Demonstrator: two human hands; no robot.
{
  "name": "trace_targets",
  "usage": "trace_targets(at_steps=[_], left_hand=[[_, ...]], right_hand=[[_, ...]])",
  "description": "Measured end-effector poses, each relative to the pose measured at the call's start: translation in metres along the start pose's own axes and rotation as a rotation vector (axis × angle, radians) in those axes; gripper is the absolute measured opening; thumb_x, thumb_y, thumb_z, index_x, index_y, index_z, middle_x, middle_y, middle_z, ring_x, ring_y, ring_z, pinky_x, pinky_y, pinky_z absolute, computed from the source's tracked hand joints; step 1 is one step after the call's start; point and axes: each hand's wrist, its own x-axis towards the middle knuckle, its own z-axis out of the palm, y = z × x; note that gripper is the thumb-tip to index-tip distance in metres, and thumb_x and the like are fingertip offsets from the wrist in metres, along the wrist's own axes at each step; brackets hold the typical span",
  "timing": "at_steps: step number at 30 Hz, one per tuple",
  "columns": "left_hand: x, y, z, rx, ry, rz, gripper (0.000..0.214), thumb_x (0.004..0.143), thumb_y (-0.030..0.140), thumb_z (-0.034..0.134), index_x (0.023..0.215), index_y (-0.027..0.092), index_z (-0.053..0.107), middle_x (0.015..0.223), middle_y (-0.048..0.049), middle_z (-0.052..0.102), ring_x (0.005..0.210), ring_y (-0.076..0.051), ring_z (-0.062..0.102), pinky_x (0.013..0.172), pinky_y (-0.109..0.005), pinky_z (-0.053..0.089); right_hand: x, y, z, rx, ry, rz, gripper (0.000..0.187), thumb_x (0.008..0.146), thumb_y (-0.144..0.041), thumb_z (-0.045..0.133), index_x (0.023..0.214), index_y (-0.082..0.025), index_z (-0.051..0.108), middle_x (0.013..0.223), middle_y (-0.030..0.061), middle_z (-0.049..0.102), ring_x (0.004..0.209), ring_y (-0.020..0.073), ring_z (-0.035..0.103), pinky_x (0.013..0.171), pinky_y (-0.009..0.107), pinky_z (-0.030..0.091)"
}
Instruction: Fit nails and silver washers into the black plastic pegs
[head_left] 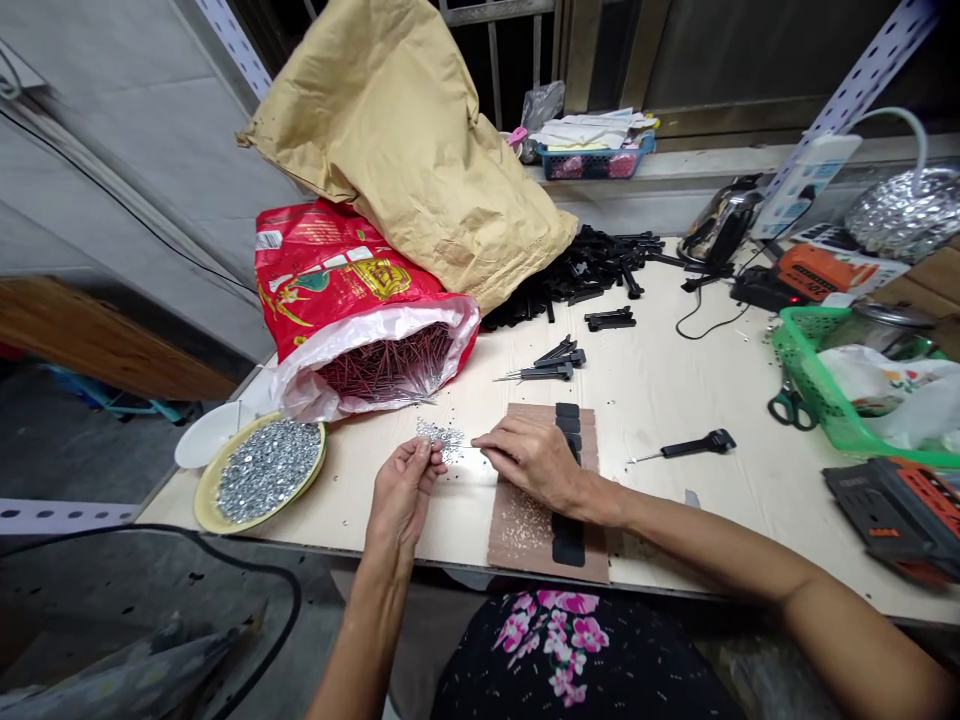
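My left hand (403,492) is raised just above the table edge, fingers pinched on small silver washers beside a loose heap of washers (441,436). My right hand (529,455) rests on the table with fingers pinched together, tips pointing left at that heap; a thin nail seems to lie under them, but I cannot make it out. Under my right wrist lies a brown board (525,525) with a black strip (568,480) on it. A yellow dish (208,500) full of washers sits at the left edge.
A red bag (330,285) spills thin nails (390,365) toward me, under a brown paper sack (405,130). Black plastic parts (592,268) are heaped behind; assembled pieces (551,362) and one more (694,444) lie loose. A green basket (806,385), scissors (787,403) and tools sit right.
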Motion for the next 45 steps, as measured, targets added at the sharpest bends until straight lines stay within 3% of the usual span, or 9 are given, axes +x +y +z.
trace_targets(at_steps=[5,12,16,21,26,32,38,42,45], left_hand=[[-0.01,0.002,0.033,-0.237,-0.035,-0.094,0.034,0.053,0.015,0.084,0.081,0.01,0.066,0.073,-0.0021,0.065,0.061,-0.007,0.059,0.061,-0.017,0.054],[-0.013,-0.001,0.049,-0.268,-0.013,-0.073,0.026,0.058,0.014,0.082,0.078,0.01,0.068,0.074,-0.0022,0.067,0.06,-0.007,0.06,0.062,-0.017,0.055],[-0.014,-0.005,0.055,-0.248,-0.021,-0.033,0.031,0.055,0.018,0.084,0.08,0.01,0.068,0.073,-0.001,0.066,0.061,-0.007,0.061,0.065,-0.019,0.055],[-0.016,-0.01,0.06,-0.161,0.012,0.131,0.035,0.057,0.025,0.083,0.084,0.012,0.067,0.076,-0.0008,0.067,0.063,-0.008,0.061,0.069,-0.024,0.055],[-0.017,-0.014,0.062,-0.08,-0.002,0.149,0.035,0.06,0.028,0.081,0.087,0.011,0.068,0.074,-0.0014,0.067,0.063,-0.008,0.061,0.068,-0.025,0.054],[-0.016,-0.021,0.063,-0.007,-0.014,0.247,0.032,0.066,0.03,0.077,0.09,0.012,0.068,0.073,-0.0014,0.066,0.066,-0.01,0.063,0.072,-0.028,0.054],[-0.013,-0.027,0.064,-0.003,-0.01,0.251,0.031,0.066,0.031,0.076,0.09,0.012,0.068,0.075,-0.0015,0.066,0.066,-0.01,0.062,0.073,-0.028,0.053],[-0.012,-0.029,0.065,0.022,-0.038,0.232,0.031,0.067,0.03,0.076,0.09,0.012,0.068,0.073,-0.0017,0.067,0.066,-0.011,0.063,0.071,-0.028,0.053],[-0.011,-0.032,0.069,0.045,-0.054,0.215,0.031,0.067,0.03,0.076,0.091,0.012,0.068,0.071,-0.0017,0.067,0.065,-0.011,0.063,0.072,-0.028,0.053]], right_hand=[[0.001,-0.001,0.0,-0.083,0.061,0.054,0.021,0.093,-0.023,0.048,0.104,-0.019,0.065,0.094,0.0038,0.065,0.085,0.0144,0.058,0.07,0.025,0.042],[-0.004,0.002,-0.007,-0.177,0.071,0.094,0.02,0.093,-0.025,0.048,0.101,-0.02,0.066,0.092,0.0036,0.065,0.086,0.0148,0.058,0.065,0.025,0.039],[-0.005,0.001,-0.008,-0.169,0.084,0.115,0.02,0.094,-0.024,0.047,0.102,-0.02,0.065,0.093,0.0041,0.065,0.087,0.015,0.059,0.068,0.025,0.04],[-0.006,-0.001,-0.006,-0.194,0.112,0.141,0.019,0.093,-0.022,0.046,0.1,-0.018,0.064,0.09,0.0053,0.065,0.087,0.0156,0.059,0.071,0.026,0.042],[-0.008,-0.006,-0.008,-0.268,0.108,0.185,0.022,0.095,-0.024,0.043,0.094,-0.017,0.064,0.09,0.0062,0.066,0.088,0.0163,0.059,0.073,0.026,0.042],[-0.011,-0.005,-0.007,-0.257,0.087,0.266,0.023,0.097,-0.029,0.041,0.096,-0.018,0.061,0.088,0.005,0.065,0.081,0.0148,0.059,0.066,0.025,0.04],[-0.011,0.002,-0.003,-0.238,0.066,0.286,0.022,0.096,-0.031,0.042,0.094,-0.018,0.061,0.09,0.0055,0.065,0.083,0.0155,0.059,0.067,0.025,0.037],[-0.012,0.008,-0.005,-0.07,0.035,0.368,0.026,0.097,-0.034,0.042,0.088,-0.02,0.062,0.081,0.001,0.066,0.07,0.0121,0.058,0.059,0.024,0.032],[-0.014,0.014,-0.009,0.028,0.063,0.409,0.019,0.094,-0.031,0.047,0.088,-0.021,0.062,0.082,-0.0007,0.067,0.073,0.012,0.058,0.061,0.024,0.033]])
